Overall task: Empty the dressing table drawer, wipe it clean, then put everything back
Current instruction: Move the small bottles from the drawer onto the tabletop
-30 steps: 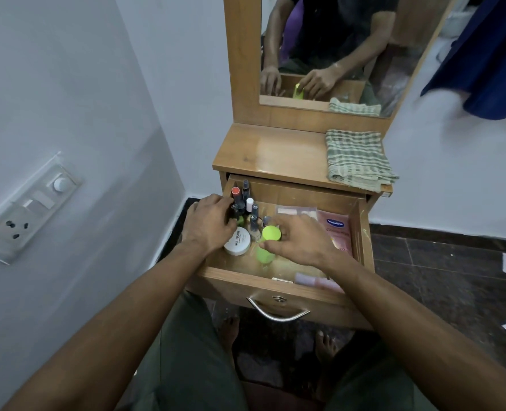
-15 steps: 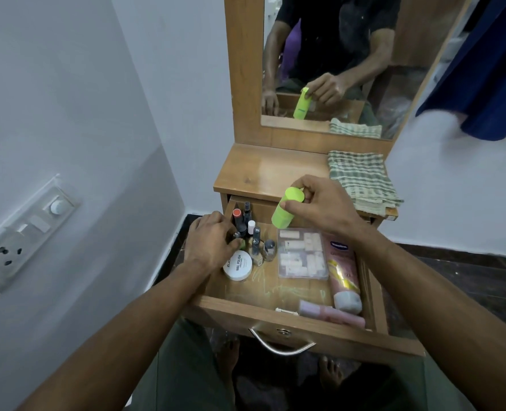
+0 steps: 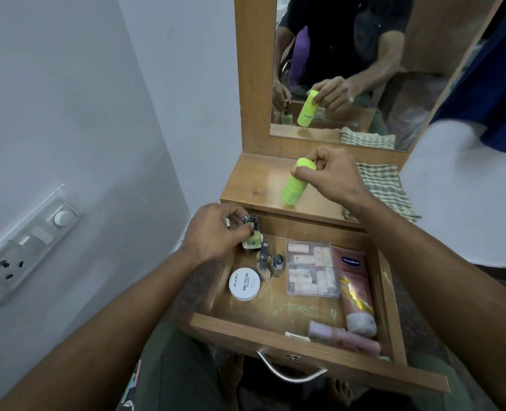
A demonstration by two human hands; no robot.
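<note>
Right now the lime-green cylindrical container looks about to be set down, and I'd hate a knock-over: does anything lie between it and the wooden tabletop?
Nothing visible does. The right hand holds the lime-green cylindrical container tilted over a bare stretch of wooden tabletop; the folded green checked cloth lies off to the right.

In the open drawer, a jar lies left of a compartment box; a tube lies right; a cloth rests on the surface behind.

Pale walls, wall switchboard, dark tiled floor
</note>
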